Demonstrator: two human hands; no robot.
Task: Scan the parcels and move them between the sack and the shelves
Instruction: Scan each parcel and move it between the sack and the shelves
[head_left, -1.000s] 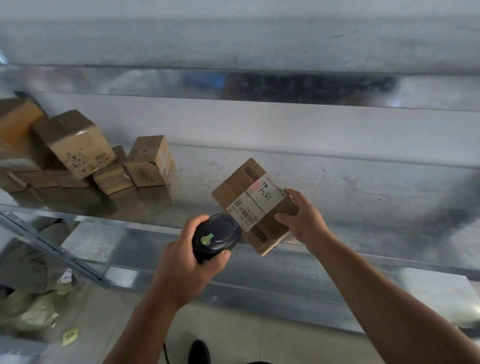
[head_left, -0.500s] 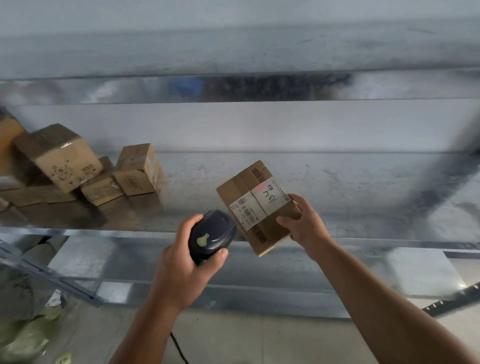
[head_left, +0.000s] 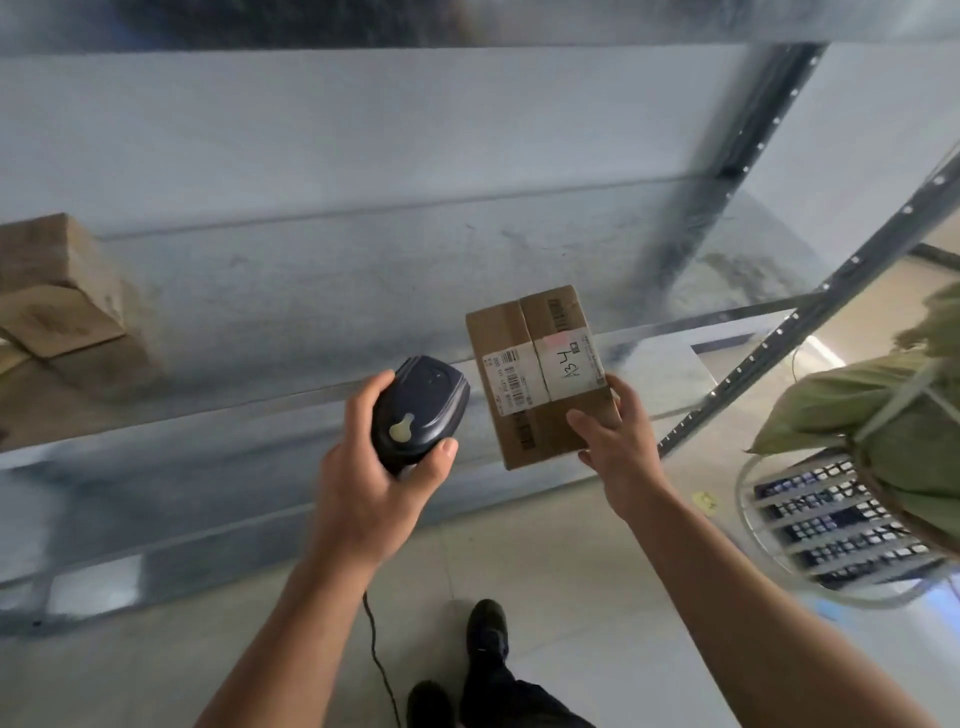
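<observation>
My right hand (head_left: 615, 452) grips a small brown cardboard parcel (head_left: 530, 415) by its lower right corner, label side up, with barcodes and a handwritten mark on the white label. My left hand (head_left: 369, 488) holds a dark handheld scanner (head_left: 418, 410) just left of the parcel, its cable hanging down toward the floor. Both are held in front of the metal shelf (head_left: 311, 291). A green sack (head_left: 878, 415) hangs at the right edge.
Other cardboard boxes (head_left: 52, 291) sit on the shelf at the far left. A perforated shelf upright (head_left: 810, 322) slants between the parcel and the sack. A wire-framed object (head_left: 831, 525) lies under the sack. My shoes (head_left: 483, 634) stand on the pale floor.
The view has swung right: the stacked boxes slid to the left edge and the sack came into sight. The parcel has turned more square to me, still beside the scanner.
</observation>
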